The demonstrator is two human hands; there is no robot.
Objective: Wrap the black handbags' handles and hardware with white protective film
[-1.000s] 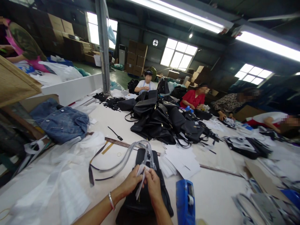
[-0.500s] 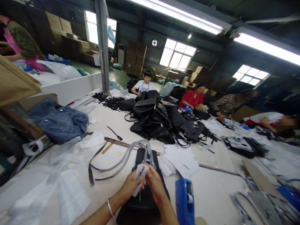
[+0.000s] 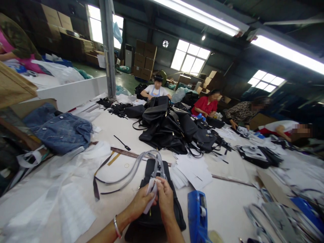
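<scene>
So, my left hand [image 3: 141, 202] pinches a white strip [image 3: 151, 185] with bent fingers, above the black bag [image 3: 155, 218] on the desk [image 3: 225, 202]. The strip looks light and bendy, so I'd hold its edges; the bag looks soft. My right hand [image 3: 165, 197] curls its fingers at the strip's top; I can't tell if they pinch.

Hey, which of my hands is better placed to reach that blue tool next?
Probably your right hand: it's nearer the blue tool. Your left hand is farther off, holding the white strip.
</scene>
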